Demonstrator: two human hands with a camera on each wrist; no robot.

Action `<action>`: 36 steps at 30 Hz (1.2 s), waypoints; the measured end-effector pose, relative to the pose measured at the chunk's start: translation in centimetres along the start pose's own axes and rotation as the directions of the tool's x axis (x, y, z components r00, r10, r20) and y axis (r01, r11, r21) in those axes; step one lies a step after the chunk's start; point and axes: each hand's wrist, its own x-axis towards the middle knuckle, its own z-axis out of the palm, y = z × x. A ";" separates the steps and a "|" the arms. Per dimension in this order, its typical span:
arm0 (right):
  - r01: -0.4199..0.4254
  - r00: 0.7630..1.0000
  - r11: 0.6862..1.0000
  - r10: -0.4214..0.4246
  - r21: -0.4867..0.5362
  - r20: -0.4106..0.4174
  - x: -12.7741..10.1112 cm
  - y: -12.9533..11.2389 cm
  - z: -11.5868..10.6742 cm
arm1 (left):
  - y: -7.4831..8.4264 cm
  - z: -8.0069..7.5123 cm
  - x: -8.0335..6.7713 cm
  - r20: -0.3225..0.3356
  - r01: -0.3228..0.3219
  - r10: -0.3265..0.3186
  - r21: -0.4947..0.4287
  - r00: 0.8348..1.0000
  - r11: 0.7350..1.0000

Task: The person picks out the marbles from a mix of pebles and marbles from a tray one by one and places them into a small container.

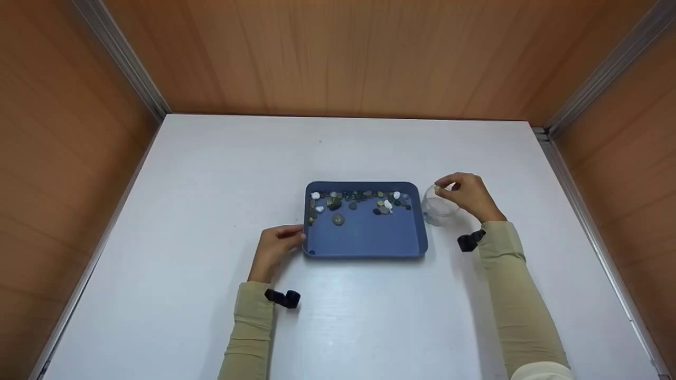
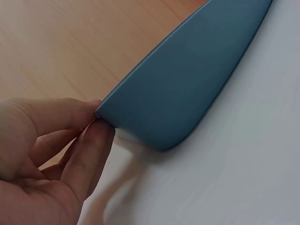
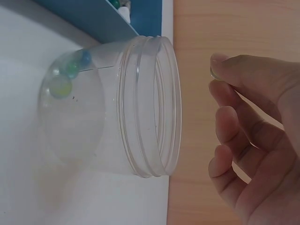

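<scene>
A blue tray [image 1: 364,240] lies mid-table with several small stones [image 1: 359,201] strewn along its far side. My left hand [image 1: 274,248] pinches the tray's left rim [image 2: 101,111] between thumb and fingertips. Right of the tray stands a clear open jar [image 1: 438,208], and a few glassy beads [image 3: 65,77] lie on its bottom. Just above the jar's mouth [image 3: 150,108], my right hand [image 1: 467,194] pinches a small pale stone [image 3: 214,71] between thumb and forefinger.
The white table [image 1: 211,184] is boxed in by wooden walls [image 1: 338,53] at the back and both sides. Black wrist cameras [image 1: 285,298] sit on both sleeves.
</scene>
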 end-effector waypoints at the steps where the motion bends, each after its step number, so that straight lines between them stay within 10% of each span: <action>1: 0.001 1.000 1.000 -0.001 0.000 -0.002 0.0 0.0 0.0 | 0.0 0.0 0.0 -0.001 -0.002 0.002 -0.002 1.000 1.000; 36: 0.035 0.999 0.999 -0.035 -0.029 -0.005 0.1 -0.1 0.2 | 0.0 -0.1 0.1 0.011 0.006 -0.006 -0.004 1.000 1.000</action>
